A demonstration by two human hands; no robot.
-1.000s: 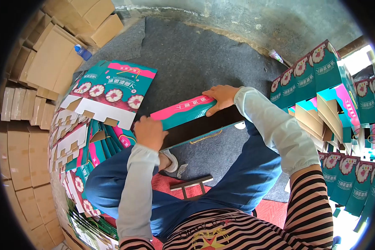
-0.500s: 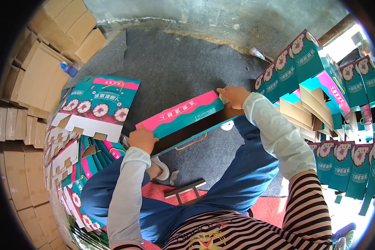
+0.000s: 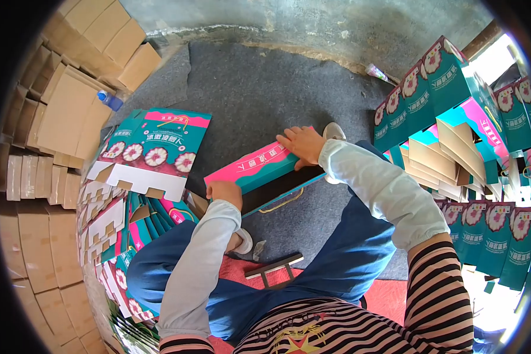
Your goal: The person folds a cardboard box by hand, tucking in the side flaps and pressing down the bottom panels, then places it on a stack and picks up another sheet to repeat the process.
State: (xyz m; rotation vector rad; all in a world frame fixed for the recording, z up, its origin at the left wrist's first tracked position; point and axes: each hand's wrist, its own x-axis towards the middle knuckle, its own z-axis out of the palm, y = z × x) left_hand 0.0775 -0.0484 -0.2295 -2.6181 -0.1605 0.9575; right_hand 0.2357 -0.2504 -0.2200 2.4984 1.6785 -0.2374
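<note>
A long teal and pink printed cardboard box (image 3: 255, 160) lies between my knees, its dark inside showing through the open side towards me. My left hand (image 3: 224, 193) has its fingers curled around the box's left end. Over the pink flap near the right end lies my right hand (image 3: 302, 146), with the fingers on the outer face and the thumb at the opening. A yellow cord handle (image 3: 281, 201) hangs on the box's near side.
Flat printed cartons (image 3: 153, 147) are piled at my left, beside stacked brown boxes (image 3: 47, 236). Made-up teal boxes (image 3: 422, 97) stand at the right. A blue-capped bottle (image 3: 109, 100) and a small tube (image 3: 376, 72) lie farther back. A low stool frame (image 3: 274, 270) sits between my legs.
My right hand has moved left from the box's right corner onto the pink flap. My left hand still holds the left end. A shoe now shows behind my right hand.
</note>
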